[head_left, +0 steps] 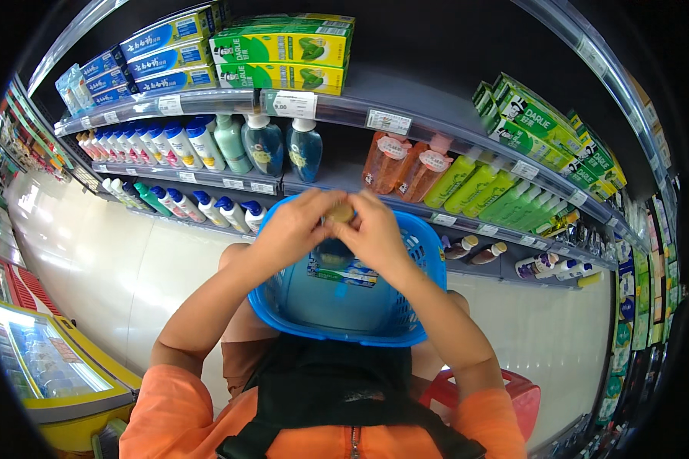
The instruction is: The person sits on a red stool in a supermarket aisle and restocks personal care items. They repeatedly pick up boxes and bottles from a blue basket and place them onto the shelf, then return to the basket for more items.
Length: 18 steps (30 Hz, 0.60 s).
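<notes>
Over the blue plastic basket (pixel 344 336) in front of me, both hands close around a dark bottle (pixel 334 251) with a tan cap. My left hand (pixel 297 228) grips it near the cap from the left. From the right, the fingers of my right hand (pixel 377 231) meet on the same cap. The hands are slightly smeared and cover much of the bottle's upper part. Beneath the bottle, inside the basket, lie blue-and-yellow boxes (pixel 360 275), partly hidden by it. The basket rests at my lap between my knees.
Ahead runs a shelf with teal bottles (pixel 305 150), pink bottles (pixel 421 172), green bottles (pixel 486 190) and toothpaste boxes (pixel 283 57). A red plastic stool (pixel 524 402) stands at my right. Lower left is a yellow chest freezer (pixel 92 382). Bottles (pixel 547 265) lie low on the right.
</notes>
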Tool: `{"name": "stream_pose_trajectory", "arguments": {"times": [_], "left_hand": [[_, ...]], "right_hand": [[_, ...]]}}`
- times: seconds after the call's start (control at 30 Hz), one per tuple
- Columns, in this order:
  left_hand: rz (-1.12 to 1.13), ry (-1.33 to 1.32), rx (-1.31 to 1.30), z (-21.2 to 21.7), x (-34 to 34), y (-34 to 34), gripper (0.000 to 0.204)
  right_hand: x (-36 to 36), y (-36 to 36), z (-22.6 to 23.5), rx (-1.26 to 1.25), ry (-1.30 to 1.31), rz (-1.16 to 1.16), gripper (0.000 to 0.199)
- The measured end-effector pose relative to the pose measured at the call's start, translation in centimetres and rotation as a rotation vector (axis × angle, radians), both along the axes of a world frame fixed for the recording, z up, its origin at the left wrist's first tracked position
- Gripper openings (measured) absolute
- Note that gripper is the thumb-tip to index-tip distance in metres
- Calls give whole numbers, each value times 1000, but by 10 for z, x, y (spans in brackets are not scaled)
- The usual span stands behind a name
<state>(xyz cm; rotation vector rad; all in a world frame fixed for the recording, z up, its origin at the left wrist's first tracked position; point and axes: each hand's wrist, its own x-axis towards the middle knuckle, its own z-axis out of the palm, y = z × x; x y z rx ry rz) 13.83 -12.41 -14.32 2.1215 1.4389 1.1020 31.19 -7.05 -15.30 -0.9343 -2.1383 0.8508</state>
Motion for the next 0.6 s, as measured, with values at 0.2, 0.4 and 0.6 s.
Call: {"name": "stream_pose_trajectory", "arguments": {"times": [0.2, 0.4, 0.6], "left_hand": [[-115, 185, -266, -86, -8, -23, 63], [-97, 158, -475, -125, -13, -25, 50], [-59, 173, -412, -133, -22, -17, 44]], "right_hand": [[0, -24, -118, -257, -119, 74, 31], [-13, -35, -159, -592, -20, 43, 22], [-22, -26, -171, -325, -85, 32, 18]]}}
